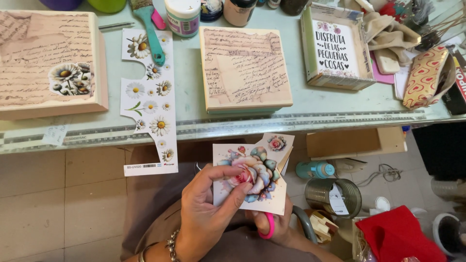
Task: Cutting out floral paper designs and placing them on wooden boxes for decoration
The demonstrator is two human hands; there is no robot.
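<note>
Two hands [208, 213] on a flower print [250, 177], scissors [268, 227] beneath.

Right hand [276, 225] is mostly tucked under the flower paper [252, 177], so you only see a pink scissor loop [266, 227] poking out; blades are hidden. Can't tell how the paper's lower edge sits behind the left hand [206, 213]. Above the paper, along the top edge, the jars [182, 14] and brush [148, 26] get chopped off. Up and left of it, the big box [48, 63] runs out of frame. Down to its right, the red cloth [395, 235] is cut by the bottom edge.
</note>
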